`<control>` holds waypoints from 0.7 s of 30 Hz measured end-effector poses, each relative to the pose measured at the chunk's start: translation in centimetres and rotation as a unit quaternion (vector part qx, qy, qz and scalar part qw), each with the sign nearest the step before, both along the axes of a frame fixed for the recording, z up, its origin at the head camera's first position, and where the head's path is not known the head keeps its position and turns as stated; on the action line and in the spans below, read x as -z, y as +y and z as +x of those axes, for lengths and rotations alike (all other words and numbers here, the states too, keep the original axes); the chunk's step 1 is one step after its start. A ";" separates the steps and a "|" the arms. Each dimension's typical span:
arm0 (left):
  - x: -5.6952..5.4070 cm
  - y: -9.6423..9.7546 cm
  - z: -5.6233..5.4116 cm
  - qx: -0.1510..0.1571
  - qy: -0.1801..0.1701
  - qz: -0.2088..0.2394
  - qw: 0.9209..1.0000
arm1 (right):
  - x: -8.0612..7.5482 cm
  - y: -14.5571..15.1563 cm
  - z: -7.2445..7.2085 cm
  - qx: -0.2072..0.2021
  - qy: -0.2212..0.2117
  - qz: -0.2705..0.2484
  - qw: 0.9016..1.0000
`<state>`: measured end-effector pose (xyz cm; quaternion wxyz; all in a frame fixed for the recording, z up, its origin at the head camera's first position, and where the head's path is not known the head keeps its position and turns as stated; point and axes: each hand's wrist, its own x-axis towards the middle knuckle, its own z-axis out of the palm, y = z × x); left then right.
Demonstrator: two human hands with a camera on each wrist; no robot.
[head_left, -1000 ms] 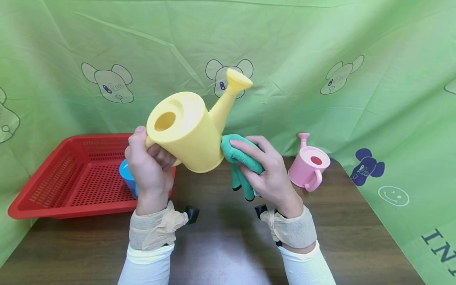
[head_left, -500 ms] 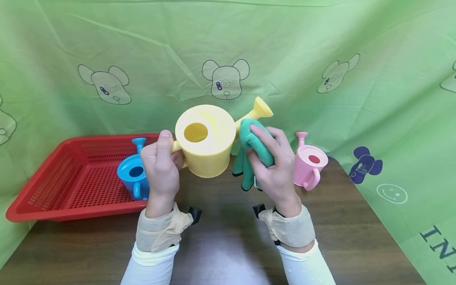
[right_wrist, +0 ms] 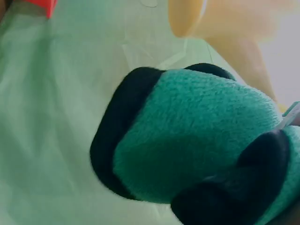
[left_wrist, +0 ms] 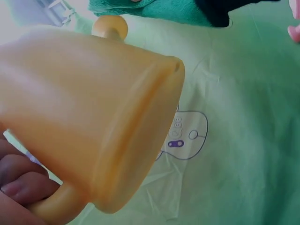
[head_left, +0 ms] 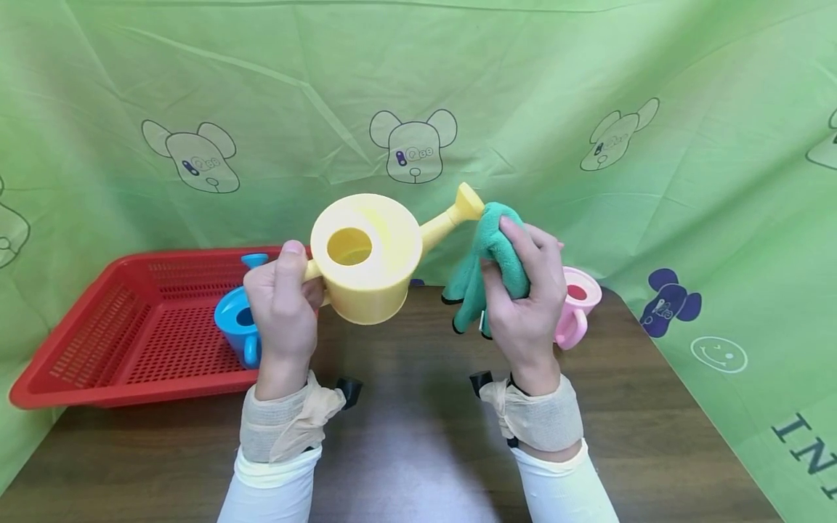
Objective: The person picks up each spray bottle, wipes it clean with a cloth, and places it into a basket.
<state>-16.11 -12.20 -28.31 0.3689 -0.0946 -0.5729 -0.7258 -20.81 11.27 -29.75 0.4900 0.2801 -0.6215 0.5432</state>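
Observation:
My left hand (head_left: 284,312) grips the handle of a yellow watering can (head_left: 369,290), raised above the table with its spout pointing right. In the left wrist view the can's body (left_wrist: 89,103) fills the middle, and fingers (left_wrist: 28,187) curl round its handle. A green terry cloth (head_left: 500,254) with dark edging is bunched in my right hand (head_left: 530,312), pinched between thumb and fingers. Its top lies right at the rose on the spout's end, while loose folds hang below. The right wrist view shows mostly these cloth folds (right_wrist: 197,131), which hide the fingers.
A red perforated basket (head_left: 72,349) stands at the left with a blue watering can (head_left: 235,319) in it, partly behind my left hand. A pink watering can (head_left: 575,305) stands on the wooden table (head_left: 405,436) behind my right hand. A green curtain (head_left: 314,87) hangs behind.
The yellow can has tipped from spout-up to nearly level and come down a little. The cloth has slid from the spout's base out along it to the rose, the right hand moving right.

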 end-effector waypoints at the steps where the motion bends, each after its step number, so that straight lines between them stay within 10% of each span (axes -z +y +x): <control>1: 0.1 -0.1 0.0 -0.007 0.000 -0.017 1.000 | 0.0 0.1 0.0 0.003 -0.005 0.006 1.000; 9: 0.4 -0.6 0.0 -0.067 0.056 -0.163 0.983 | -0.1 0.2 0.1 0.003 -0.021 0.015 1.000; 21: 0.5 -1.2 0.0 -0.109 0.092 -0.167 0.976 | 0.0 0.4 0.3 -0.001 -0.028 0.016 0.999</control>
